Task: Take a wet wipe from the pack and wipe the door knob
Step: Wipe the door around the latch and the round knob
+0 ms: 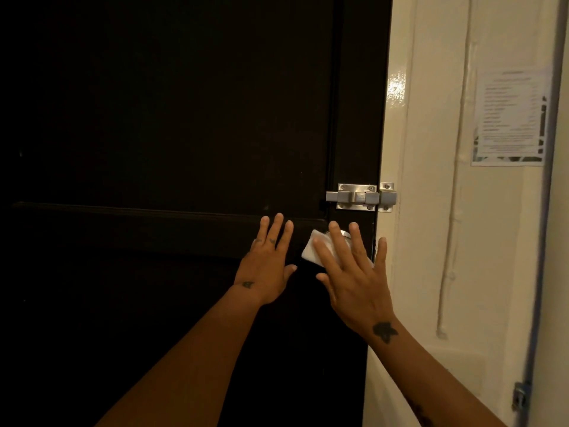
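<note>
A white wet wipe (309, 250) lies over the door knob (344, 234) on the right side of a dark door (172, 124). Only a sliver of the knob's silver metal shows above the wipe. My right hand (354, 272) presses the wipe against the knob with spread, straight fingers. To the left of it my left hand (268, 260) rests flat on the door panel with its fingers straight, holding nothing. The wipe pack is not in view.
A silver slide bolt (360, 197) sits just above the knob, reaching across to the cream door frame (397, 149). On the cream wall at the right hangs a printed paper notice (511, 118). A pipe (455, 180) runs down the wall.
</note>
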